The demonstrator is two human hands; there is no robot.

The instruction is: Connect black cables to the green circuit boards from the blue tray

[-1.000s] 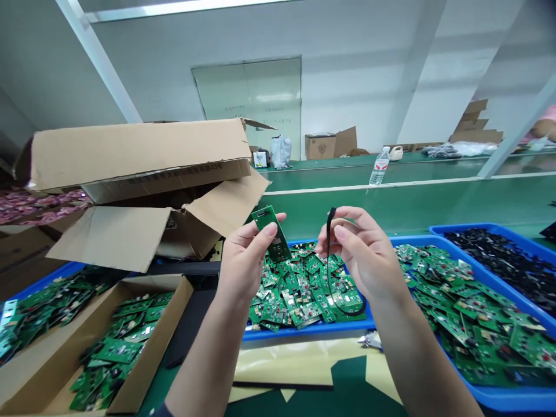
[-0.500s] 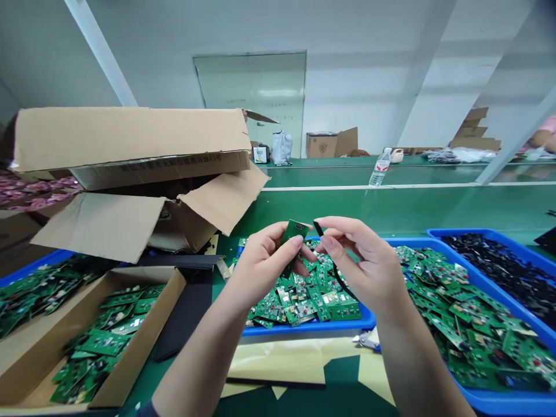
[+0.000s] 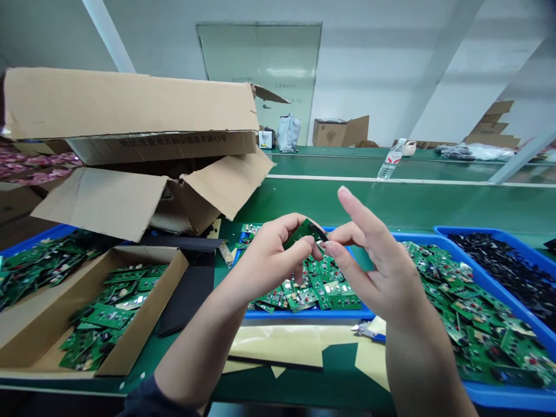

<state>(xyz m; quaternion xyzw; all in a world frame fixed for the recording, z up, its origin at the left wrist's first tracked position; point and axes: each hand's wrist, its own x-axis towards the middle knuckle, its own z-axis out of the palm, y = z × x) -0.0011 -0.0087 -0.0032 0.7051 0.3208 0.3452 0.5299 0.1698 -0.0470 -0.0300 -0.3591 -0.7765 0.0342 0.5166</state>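
Observation:
My left hand [image 3: 278,246] holds a small green circuit board [image 3: 299,233], closed on it between thumb and fingers. A short black strip [image 3: 318,233] lies against the board's right-hand end. My right hand [image 3: 373,255] pinches the outer end of this strip between thumb and a bent finger, while its index finger points up, away from the board. Fingers hide part of the strip and the board's lower edge. Just below both hands is a blue tray [image 3: 304,315] with many loose circuit boards.
Another blue tray [image 3: 512,397] of boards stands at right, with a blue tray of black pieces [image 3: 499,266] behind it. An open carton [image 3: 143,324] holding boards is at left, below stacked cardboard boxes [image 3: 130,110]. Cutters [image 3: 369,333] lie on yellow paper [image 3: 278,344]. A water bottle [image 3: 391,161] stands farther back.
My right hand has brought the black strip from beside the board onto its end, and its index finger has lifted off. The view has tipped slightly downward.

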